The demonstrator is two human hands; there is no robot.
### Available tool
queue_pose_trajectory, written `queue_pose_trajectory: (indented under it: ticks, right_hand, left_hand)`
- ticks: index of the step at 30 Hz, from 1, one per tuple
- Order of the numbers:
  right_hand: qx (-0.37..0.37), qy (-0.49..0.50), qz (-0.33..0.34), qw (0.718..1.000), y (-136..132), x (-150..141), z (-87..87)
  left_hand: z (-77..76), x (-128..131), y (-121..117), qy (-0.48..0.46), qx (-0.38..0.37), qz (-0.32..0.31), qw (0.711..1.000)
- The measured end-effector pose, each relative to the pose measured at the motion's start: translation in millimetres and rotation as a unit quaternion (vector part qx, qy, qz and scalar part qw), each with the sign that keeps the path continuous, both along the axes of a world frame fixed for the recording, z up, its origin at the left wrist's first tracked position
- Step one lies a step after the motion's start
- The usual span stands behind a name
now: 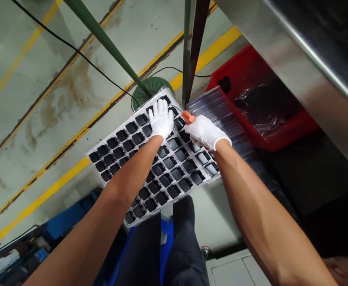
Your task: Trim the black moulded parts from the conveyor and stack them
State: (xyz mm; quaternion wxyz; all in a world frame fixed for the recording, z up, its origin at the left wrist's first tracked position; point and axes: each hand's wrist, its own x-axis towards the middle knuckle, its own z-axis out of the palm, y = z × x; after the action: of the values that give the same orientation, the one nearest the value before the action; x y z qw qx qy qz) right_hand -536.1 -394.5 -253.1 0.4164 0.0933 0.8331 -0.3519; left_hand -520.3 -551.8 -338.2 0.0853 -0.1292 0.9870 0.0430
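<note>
A clear plastic tray (102, 184) full of black rectangular parts in rows lies at an angle in front of me. My left hand (162, 121), in a white glove, rests on the upper part of the tray with its fingers stretched out over the black parts (131, 127). In my right hand (203, 131), also white-gloved, is an orange-handled tool (188, 117), held closed over the tray's right side. The tool's thin tip seems to point left over the tray; its exact kind is unclear.
Clear empty-looking trays (218, 103) lie at the right, beside a red bin (245, 59) with plastic film inside. A green pole (102, 39) on a round base and a metal post (193, 51) stand behind. Upper right is a steel edge (310, 51); blue bins (60, 218) sit lower left.
</note>
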Motion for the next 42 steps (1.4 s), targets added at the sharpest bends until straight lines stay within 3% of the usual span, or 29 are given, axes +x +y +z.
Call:
queue_pose_trajectory:
  ticks: [4,9,20,26,28,30,32,34,36,39,40,42]
  right_hand:
    - [0.046,-0.069,0.030,0.996,38.0,43.7,-0.5]
    - [0.069,-0.106,-0.007,0.992,86.2,101.9,10.4]
    - [0.076,-0.177,-0.105,0.976,161.6,213.2,35.9]
    - [0.080,-0.175,-0.183,0.964,182.1,279.7,31.9]
    - [0.073,-0.142,-0.233,0.959,180.5,316.7,29.1]
    - [0.029,-0.071,-0.329,0.941,176.9,365.7,31.9]
    - [-0.031,0.018,-0.436,0.899,176.3,423.2,42.2]
    - [-0.013,0.061,-0.503,0.862,183.5,482.8,58.9]
    - [0.011,0.105,-0.593,0.799,200.5,538.7,80.9]
    - [0.068,0.204,-0.752,0.624,243.7,603.6,118.8]
    - [0.091,0.245,-0.784,0.563,263.2,616.6,130.0]
    - [0.118,0.330,-0.808,0.474,310.3,626.2,145.4]
  left_hand:
    - [-3.7,23.0,29.7,0.002,0.019,-0.014,1.000]
    - [-0.5,49.8,59.7,-0.023,0.048,-0.023,0.998]
    - [-0.1,99.8,112.7,-0.012,0.021,-0.048,0.999]
    - [-5.9,114.6,134.2,0.009,0.003,-0.050,0.999]
    - [1.1,118.9,137.2,0.005,0.008,-0.072,0.997]
    - [19.6,131.6,137.5,0.004,0.021,-0.110,0.994]
    - [45.8,156.2,134.6,0.009,0.044,-0.145,0.988]
    - [70.9,191.1,128.6,0.003,0.084,-0.186,0.979]
    - [92.1,232.0,122.6,-0.025,0.138,-0.238,0.961]
    - [127.2,294.2,123.8,-0.181,0.175,-0.228,0.941]
    - [140.6,312.2,129.5,-0.191,0.163,-0.220,0.942]
    - [165.6,339.1,151.1,-0.198,0.145,-0.214,0.946]
